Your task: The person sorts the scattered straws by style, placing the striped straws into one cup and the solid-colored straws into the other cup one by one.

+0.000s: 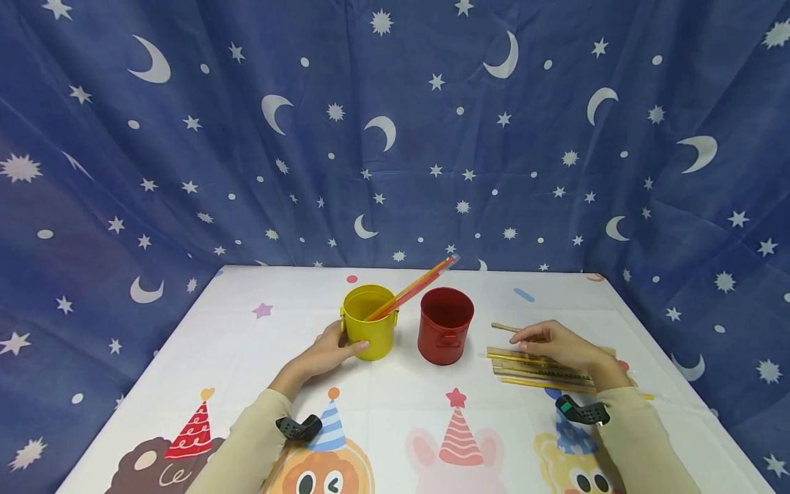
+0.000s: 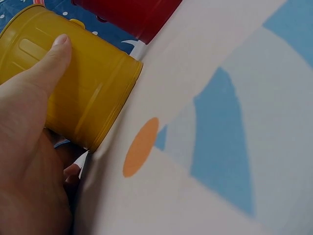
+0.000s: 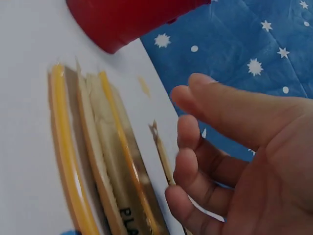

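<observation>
The left hand [image 1: 326, 351] wraps the near-left side of the yellow metal bucket [image 1: 369, 322], thumb across its wall; orange and red straws [image 1: 412, 289] lean inside. The red metal bucket [image 1: 445, 325] stands just right. The right hand [image 1: 555, 343], fingers loosely curled, hovers over wrapped straws [image 1: 533, 370] lying flat, partly hiding them.

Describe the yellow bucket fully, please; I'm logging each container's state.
The yellow bucket is a small round pail that looks like painted metal, with ribbed sides, a rolled rim and a small side lug. It stands upright on the table, just left of the red bucket and apart from it. Orange and yellow straws lean out of it toward the right. The left hand holds its side, thumb pressed on the wall.
</observation>
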The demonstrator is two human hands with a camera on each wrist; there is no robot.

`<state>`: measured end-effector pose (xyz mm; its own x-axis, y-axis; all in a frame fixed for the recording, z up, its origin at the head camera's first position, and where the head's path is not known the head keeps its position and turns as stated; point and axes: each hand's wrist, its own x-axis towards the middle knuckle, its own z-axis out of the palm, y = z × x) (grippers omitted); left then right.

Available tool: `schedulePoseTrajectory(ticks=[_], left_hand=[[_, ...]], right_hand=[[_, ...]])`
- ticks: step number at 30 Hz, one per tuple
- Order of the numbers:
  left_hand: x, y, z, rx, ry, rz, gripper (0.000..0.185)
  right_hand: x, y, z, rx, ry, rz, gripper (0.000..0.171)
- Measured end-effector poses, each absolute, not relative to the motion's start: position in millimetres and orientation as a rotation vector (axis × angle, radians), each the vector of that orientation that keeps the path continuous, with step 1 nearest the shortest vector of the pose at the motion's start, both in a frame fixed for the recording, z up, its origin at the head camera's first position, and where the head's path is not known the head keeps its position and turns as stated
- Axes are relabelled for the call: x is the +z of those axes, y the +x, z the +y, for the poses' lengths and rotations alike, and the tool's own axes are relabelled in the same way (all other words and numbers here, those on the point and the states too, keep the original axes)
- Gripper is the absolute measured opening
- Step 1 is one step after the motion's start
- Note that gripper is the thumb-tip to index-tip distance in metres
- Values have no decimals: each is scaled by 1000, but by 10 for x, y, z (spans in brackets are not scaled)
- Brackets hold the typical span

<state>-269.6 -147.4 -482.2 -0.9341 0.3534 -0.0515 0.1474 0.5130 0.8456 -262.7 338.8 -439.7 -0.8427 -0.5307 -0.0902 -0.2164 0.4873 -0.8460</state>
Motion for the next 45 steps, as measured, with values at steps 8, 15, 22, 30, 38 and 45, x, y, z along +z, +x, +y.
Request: schedulePoseTrajectory(ticks=[8,15,22,30,38,45], left_hand=[[-4798,-2723,-1475,1410,463,2537,82],[-4759,-2739,-1480,1379,457,2566,81],[-4773,-2742,-1453,1396,456,2555,81],[-4768,-2681,-1433,1396,432,2549,82],[-4796,-2670,-1434,1412,429,2544,82],[-4837,-2657,-1452,1397,400,2563,85]], right_hand=[[-4396,-2629,3395,-1212,-664,2439,22],[-4406,-2654,3369,-1190,-608,2482,20],[-4468,-2649,3366,-1191,-611,2531,16],[-4562,-2644,3357,-1159,-610,2580,9],[-4527,-2622,3304,-1110,-603,2606,9],[-4504,-2573,3250,-1039,-628,2639,5]])
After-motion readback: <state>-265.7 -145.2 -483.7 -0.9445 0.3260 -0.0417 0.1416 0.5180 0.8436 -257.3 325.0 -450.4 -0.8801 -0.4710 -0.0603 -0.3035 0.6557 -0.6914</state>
